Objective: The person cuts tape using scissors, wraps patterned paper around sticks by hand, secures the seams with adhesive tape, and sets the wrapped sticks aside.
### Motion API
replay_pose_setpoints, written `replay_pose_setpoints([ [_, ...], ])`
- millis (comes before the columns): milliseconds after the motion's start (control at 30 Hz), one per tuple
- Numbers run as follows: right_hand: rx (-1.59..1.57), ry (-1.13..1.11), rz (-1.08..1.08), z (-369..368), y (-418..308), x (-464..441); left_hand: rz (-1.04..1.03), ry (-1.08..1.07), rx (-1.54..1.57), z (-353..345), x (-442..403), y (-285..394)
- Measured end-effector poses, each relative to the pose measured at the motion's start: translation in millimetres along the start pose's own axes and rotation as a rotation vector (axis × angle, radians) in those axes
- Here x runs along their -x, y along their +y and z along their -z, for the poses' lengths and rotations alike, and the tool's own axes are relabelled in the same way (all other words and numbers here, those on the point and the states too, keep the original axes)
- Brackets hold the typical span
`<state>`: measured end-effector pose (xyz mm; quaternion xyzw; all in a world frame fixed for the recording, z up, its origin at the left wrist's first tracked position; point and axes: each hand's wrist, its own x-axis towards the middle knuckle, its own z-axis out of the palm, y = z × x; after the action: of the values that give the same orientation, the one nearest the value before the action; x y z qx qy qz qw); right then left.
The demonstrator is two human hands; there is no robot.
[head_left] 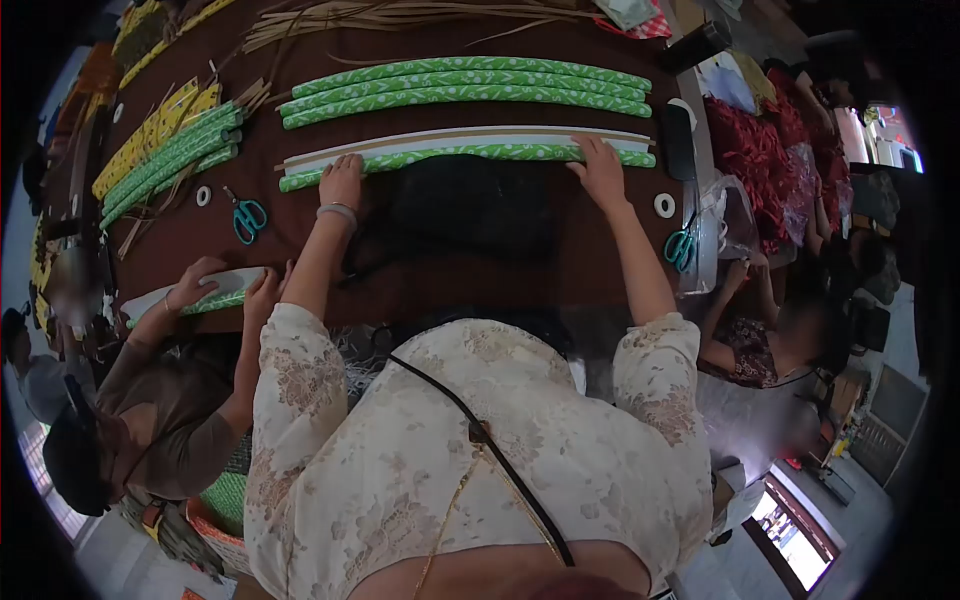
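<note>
A long sheet of green patterned paper point(460, 153) lies across the table in front of me, partly rolled, its white inner side showing along the far edge. A thin tan strip point(450, 136) runs lengthwise on that white side. Near the paper's left end, my left hand point(341, 182) has its fingers curled over the green roll. Toward the other end, my right hand point(602, 178) grips the paper, fingertips on the white side and thumb at the near side. Just beyond lie several finished-looking green rolls point(465, 80), side by side.
Teal scissors point(248, 216) and a white tape roll point(203, 194) lie left; more teal scissors point(680, 248) and tape point(664, 206) lie right. Green and yellow rolls point(175, 150) are stacked left. A co-worker's hands point(190, 285) handle similar paper; another person sits right near red material point(750, 170).
</note>
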<state>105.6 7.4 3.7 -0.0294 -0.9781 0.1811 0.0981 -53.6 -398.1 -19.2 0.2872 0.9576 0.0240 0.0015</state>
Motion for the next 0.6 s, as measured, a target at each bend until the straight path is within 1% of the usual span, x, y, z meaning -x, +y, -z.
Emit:
replay_pose_setpoints([
  [33, 0.055, 0.03, 0.003, 1.0, 5.3, 1.7, -0.024, 0.057, 0.012, -7.5, 0.8, -3.6],
  [67, 0.107, 0.063, 0.007, 0.1, 12.0, 3.4, -0.012, 0.055, 0.004, -5.9, 0.9, -4.6],
  [167, 0.078, 0.013, -0.003, 1.7, 22.0, 4.0, -0.019, 0.096, 0.005, -13.0, 1.4, -3.0],
  [200, 0.077, 0.02, 0.01, 2.3, 22.0, 3.9, -0.01, 0.077, 0.014, -10.5, 0.0, -3.1],
  [267, 0.08, -0.051, -0.043, 0.9, 22.9, -0.1, 0.01, 0.05, -0.018, -2.7, 1.8, 2.2],
  [333, 0.055, -0.069, -0.044, 3.5, 21.4, -0.6, 0.0, 0.089, -0.001, -6.5, 2.1, 0.2],
  [400, 0.039, -0.062, -0.035, 6.7, 17.7, -0.9, 0.034, 0.044, 0.048, 2.4, 2.6, 5.6],
  [467, 0.065, -0.102, -0.037, 9.8, 14.8, -4.1, 0.008, 0.15, 0.009, -7.7, 3.2, 3.1],
  [500, 0.055, -0.094, -0.027, 7.4, 17.5, -3.8, 0.015, 0.147, -0.012, -6.1, 2.2, 4.1],
  [567, 0.035, -0.126, -0.031, 6.5, 21.6, -4.9, 0.061, -0.073, -0.055, 2.3, -0.3, 7.3],
  [600, 0.03, -0.133, -0.014, 6.2, 22.1, -6.0, 0.067, -0.102, -0.056, 8.0, 0.2, 9.2],
])
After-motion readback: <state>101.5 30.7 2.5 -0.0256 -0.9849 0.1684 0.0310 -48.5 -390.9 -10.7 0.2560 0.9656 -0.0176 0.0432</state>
